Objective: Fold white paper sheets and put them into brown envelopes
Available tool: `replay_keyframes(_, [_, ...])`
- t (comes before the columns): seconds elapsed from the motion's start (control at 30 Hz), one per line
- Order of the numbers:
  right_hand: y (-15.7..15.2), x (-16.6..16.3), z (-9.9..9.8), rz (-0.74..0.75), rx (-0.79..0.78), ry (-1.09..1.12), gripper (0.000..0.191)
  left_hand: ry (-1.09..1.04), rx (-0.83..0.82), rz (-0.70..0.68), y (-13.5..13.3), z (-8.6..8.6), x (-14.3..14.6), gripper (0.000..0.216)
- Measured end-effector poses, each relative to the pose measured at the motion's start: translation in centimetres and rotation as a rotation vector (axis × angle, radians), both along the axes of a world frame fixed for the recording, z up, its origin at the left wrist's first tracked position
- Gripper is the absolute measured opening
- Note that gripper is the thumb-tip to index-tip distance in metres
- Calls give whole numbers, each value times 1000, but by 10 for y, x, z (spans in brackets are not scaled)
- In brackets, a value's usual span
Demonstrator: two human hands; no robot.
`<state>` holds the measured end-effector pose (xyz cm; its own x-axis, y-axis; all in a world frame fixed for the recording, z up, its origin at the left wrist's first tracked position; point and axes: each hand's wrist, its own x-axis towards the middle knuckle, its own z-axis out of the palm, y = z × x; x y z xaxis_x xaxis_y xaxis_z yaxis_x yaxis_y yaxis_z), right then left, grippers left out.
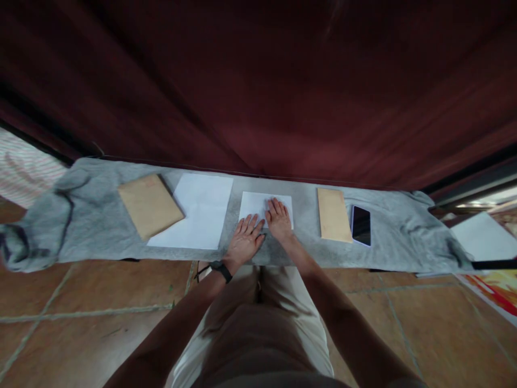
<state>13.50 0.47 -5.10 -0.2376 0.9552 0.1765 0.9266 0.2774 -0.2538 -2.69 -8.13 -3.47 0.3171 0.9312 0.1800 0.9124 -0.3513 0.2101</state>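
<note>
Lying flat, white rectangular paper point(253, 203), left grip point(244, 240), right grip point(278, 220), both flattened on it, clasping nothing

Legible text, labels, brands, numbers and signs: none found. Left packet point(151, 207): faint mark near its upper edge, too indistinct to read. Right packet point(335, 215) and small sheet point(251, 201): nothing legible. Phone point(361, 226): dark screen, no readable brand. Wristband point(221, 270): too small and dark to read. Red-and-yellow print point(497, 288), right edge: no readable lettering.
</note>
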Motion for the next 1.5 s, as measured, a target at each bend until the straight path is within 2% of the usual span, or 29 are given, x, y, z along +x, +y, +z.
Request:
replay_keyframes(0.13, [-5, -1, -2, 19, -22, -31, 53, -10, -9, 10, -1, -2, 2, 55])
replay_keyframes(0.27, [-3, 16, -2, 12, 16, -48, 53, 5, -8, 12, -1, -3, 3, 54])
replay_keyframes(0.57, [26, 63, -3, -130, 26, -55, 52, 14, 3, 2, -1, -3, 3, 55])
replay_keyframes(0.7, [48, 63, 7, -120, 12, -35, 50, 6, 18, 11, -2, -2, 2, 54])
replay_keyframes(0.87, [73, 47, 28, 4, -146, -98, 43, -2, 26, 13, -1, -1, 0, 54])
replay_keyframes(1.1, [95, 45, 48, -20, -234, -104, 38, -1, 36, 28, 0, -3, -1, 54])
replay_keyframes(1.33, [100, 52, 55, 5, -334, -5, 20, 14, 46, 38, 0, 0, -1, 53])
replay_keyframes(1.5, [87, 66, 64, 20, -430, 186, 16, 4, 72, 55, -2, -1, -3, 57])
